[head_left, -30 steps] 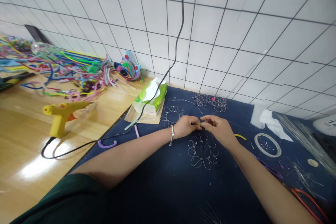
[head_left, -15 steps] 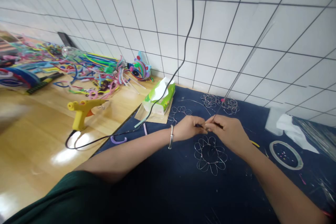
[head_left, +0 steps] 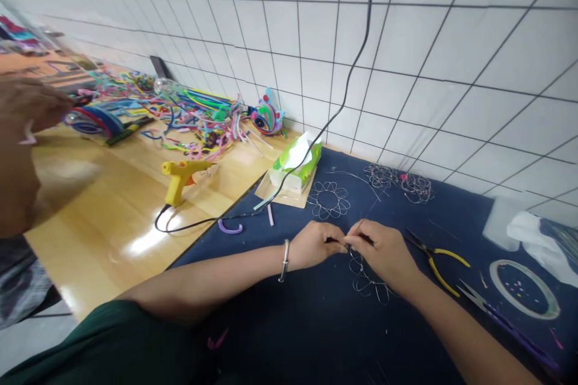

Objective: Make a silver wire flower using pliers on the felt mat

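Note:
My left hand (head_left: 318,245), with a silver bangle at the wrist, has its thumb and fingers pinched together; what lies between them is too small to make out. My right hand (head_left: 382,252) is closed the same way, its fingertips meeting those of the left, with a thin dark strand showing by them. Partly covered by my right hand, a looped wire flower (head_left: 372,286) rests on the dark blue cloth (head_left: 289,325). Another wire flower (head_left: 329,200) lies flat behind my hands.
Yellow-handled pliers (head_left: 445,264), purple scissors (head_left: 510,319) and a clear ring-shaped dish (head_left: 524,289) lie right. Left are a yellow glue gun (head_left: 178,183), a tissue pack (head_left: 297,162) and pipe cleaners (head_left: 203,120). Another person's hand (head_left: 34,102) is at far left.
The view has swung left, bringing the other person's hand, pliers and scissors into sight. My joined hands have come nearer and now partly cover the front wire flower.

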Demonstrator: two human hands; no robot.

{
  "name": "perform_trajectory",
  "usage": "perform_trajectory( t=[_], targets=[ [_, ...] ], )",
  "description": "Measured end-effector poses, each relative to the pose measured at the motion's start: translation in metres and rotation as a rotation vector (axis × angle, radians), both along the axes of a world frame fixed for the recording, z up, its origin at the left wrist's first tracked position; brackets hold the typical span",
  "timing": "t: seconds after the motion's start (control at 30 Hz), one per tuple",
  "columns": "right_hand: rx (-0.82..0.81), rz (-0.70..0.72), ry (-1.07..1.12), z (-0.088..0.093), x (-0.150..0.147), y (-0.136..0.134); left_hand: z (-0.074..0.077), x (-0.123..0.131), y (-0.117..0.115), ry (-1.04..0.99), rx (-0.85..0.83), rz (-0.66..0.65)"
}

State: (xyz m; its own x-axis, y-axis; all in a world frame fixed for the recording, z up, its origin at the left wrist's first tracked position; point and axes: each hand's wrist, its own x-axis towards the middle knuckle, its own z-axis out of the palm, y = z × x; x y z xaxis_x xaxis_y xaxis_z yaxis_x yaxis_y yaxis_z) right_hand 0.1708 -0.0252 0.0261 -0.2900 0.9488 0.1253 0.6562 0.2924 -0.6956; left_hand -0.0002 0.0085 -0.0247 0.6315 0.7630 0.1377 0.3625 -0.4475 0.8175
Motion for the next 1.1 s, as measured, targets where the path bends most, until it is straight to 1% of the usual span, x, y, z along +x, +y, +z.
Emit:
perform_trajectory(
  t=[0.13, 0.2, 0.37, 0.57, 0.63, 0.7, 0.77, 0.83, 0.87, 0.93, 0.97, 1.0, 1.03, 1.1],
  targets=[
    [0.049, 0.021, -0.022, 0.001, 0.000, -0.001, 0.003, 0.001, 0.001, -0.010, 0.085, -0.007],
    [0.044, 0.026, -0.023, 0.002, 0.000, -0.001, 0.004, 0.001, 0.001, 0.005, 0.112, -0.010],
    [-0.014, -0.023, -0.030, -0.001, 0.000, 0.002, -0.002, -0.001, 0.004, 0.024, 0.044, -0.049],
    [-0.005, -0.035, -0.043, -0.003, 0.000, 0.000, -0.009, 0.001, 0.004, 0.034, 0.063, -0.061],
    [0.013, -0.040, -0.056, -0.004, -0.001, -0.001, -0.006, 0.002, 0.004, 0.055, 0.098, -0.079],
    [0.034, -0.036, -0.069, -0.005, -0.001, -0.001, 0.003, -0.002, 0.008, 0.108, 0.177, -0.117],
    [0.044, -0.044, -0.071, -0.006, -0.001, -0.001, 0.018, -0.014, 0.015, 0.214, 0.310, -0.141],
    [0.026, -0.064, -0.060, -0.006, 0.000, -0.001, 0.036, -0.032, 0.025, 0.398, 0.445, -0.094],
    [0.009, -0.073, -0.052, -0.007, 0.001, -0.001, 0.044, -0.042, 0.030, 0.534, 0.491, -0.058],
    [-0.028, -0.079, -0.041, -0.007, 0.003, 0.000, 0.055, -0.060, 0.040, 0.799, 0.519, 0.096],
    [-0.041, -0.076, -0.036, -0.007, 0.004, 0.000, 0.057, -0.066, 0.044, 0.909, 0.515, 0.164],
    [-0.049, -0.072, -0.033, -0.006, 0.005, 0.000, 0.056, -0.070, 0.048, 0.989, 0.506, 0.197],
    [-0.055, -0.067, -0.031, -0.006, 0.006, 0.000, 0.053, -0.071, 0.051, 1.041, 0.499, 0.200],
    [-0.064, -0.061, -0.029, -0.006, 0.007, 0.000, 0.045, -0.070, 0.056, 1.073, 0.503, 0.209]
  ],
)
